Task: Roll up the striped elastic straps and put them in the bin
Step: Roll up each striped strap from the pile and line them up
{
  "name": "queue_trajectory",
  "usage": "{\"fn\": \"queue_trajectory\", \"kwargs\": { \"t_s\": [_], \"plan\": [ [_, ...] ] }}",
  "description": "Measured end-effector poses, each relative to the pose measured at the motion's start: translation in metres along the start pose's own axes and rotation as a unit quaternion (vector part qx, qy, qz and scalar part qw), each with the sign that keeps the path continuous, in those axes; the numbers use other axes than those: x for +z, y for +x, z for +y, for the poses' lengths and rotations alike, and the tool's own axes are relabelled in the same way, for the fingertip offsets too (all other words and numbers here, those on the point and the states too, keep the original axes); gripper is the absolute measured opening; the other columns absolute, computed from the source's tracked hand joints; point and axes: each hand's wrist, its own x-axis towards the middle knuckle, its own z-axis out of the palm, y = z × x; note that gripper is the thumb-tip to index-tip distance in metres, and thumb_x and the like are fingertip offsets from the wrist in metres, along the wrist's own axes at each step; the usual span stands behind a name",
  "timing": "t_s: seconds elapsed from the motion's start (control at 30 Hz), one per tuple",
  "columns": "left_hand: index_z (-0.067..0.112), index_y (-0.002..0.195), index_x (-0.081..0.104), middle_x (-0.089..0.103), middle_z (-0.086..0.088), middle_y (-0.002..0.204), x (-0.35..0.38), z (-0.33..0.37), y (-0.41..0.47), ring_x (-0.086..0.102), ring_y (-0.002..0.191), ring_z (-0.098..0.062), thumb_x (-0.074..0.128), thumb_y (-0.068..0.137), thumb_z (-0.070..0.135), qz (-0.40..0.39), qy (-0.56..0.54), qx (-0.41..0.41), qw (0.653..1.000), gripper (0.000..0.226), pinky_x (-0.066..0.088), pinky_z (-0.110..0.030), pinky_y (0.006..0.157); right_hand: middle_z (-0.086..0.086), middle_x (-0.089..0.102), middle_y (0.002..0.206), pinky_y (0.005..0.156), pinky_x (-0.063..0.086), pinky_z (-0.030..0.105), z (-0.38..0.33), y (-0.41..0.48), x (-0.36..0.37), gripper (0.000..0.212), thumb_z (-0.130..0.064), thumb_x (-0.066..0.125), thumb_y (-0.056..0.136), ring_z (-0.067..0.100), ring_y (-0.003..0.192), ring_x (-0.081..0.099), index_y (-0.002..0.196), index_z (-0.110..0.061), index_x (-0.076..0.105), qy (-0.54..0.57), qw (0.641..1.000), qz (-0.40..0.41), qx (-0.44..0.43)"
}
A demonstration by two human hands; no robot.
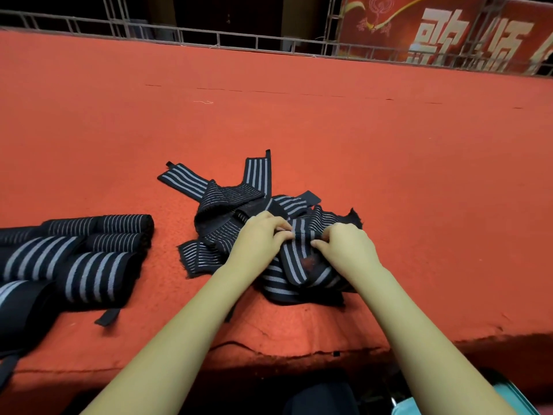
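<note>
**Two bare hands pinch a striped strap over a loose heap**

Head view, looking down at a table covered in red felt cloth (pixel 329 130). A person's left hand (pixel 261 235) and right hand (pixel 344 245) meet above a tangled heap of dark navy elastic straps with pale grey stripes (pixel 227 205). The fingers of both hands are curled in, gripping the far end of one navy, grey-striped strap (pixel 299 235) on top of that heap.

This strap's long axis runs from the hands back towards the person, and its stripes run along its length. The near part lies folded among the others.

At the left edge, well apart from the heap, lie several straps of the same kind that look already rolled into bundles (pixel 89 259).

To roll well, I would say the end should be tucked tight and square, with the edges kept level so the coil does not cone, and the tail drawn free of the heap first.

A teal edge (pixel 508 396) at the lower right may be the bin; I cannot tell.
</note>
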Motion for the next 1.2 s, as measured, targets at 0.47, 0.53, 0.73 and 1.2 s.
{"fn": "queue_trajectory", "kwargs": {
  "t_s": [0.47, 0.53, 0.73, 1.2],
  "plan": [
    [0.018, 0.119, 0.067, 0.059, -0.001, 0.112, -0.004, 0.011, -0.003, 0.054, 0.111, -0.016, 0.069, 0.087, 0.029, -0.048, -0.043, -0.068, 0.996, 0.034, 0.034, -0.020, 0.086, 0.012, 0.062, 0.123, 0.086, 0.043, 0.037, -0.008, -0.004, -0.001, 0.057, -0.059, 0.032, 0.097, 0.034, 0.114, 0.056, 0.114, -0.013, 0.060, 0.061, 0.997, -0.041, 0.039],
    [0.020, 0.110, 0.071, 0.054, 0.002, 0.101, -0.007, 0.009, -0.006, 0.054, 0.102, -0.015, 0.072, 0.084, 0.030, -0.070, -0.030, -0.034, 0.997, 0.027, 0.033, -0.018, 0.082, 0.015, 0.063, 0.118, 0.085, 0.044, 0.038, -0.010, -0.004, -0.003, 0.060, -0.059, 0.033, 0.097, 0.035, 0.110, 0.057, 0.109, -0.008, 0.061, 0.045, 0.997, -0.024, 0.055],
    [0.027, 0.089, 0.075, 0.052, 0.020, 0.114, -0.024, -0.005, -0.017, 0.051, 0.102, 0.007, 0.074, 0.079, 0.044, -0.159, -0.073, 0.008, 0.985, 0.020, 0.032, -0.003, 0.083, 0.000, 0.048, 0.139, 0.102, 0.039, 0.035, -0.007, 0.002, -0.010, 0.045, -0.040, 0.056, 0.093, 0.023, 0.125, 0.049, 0.133, -0.020, 0.055, 0.101, 0.992, 0.014, -0.077],
    [0.033, 0.120, 0.065, 0.063, -0.004, 0.107, -0.005, 0.008, 0.023, 0.055, 0.116, -0.022, 0.068, 0.086, 0.041, -0.130, -0.133, -0.080, 0.979, 0.035, 0.042, -0.034, 0.099, -0.008, 0.062, 0.126, 0.099, 0.035, 0.013, 0.007, 0.001, -0.002, 0.041, -0.013, 0.070, 0.084, 0.003, 0.119, 0.052, 0.125, -0.018, 0.065, 0.359, 0.929, 0.048, -0.078]
  ]
}}
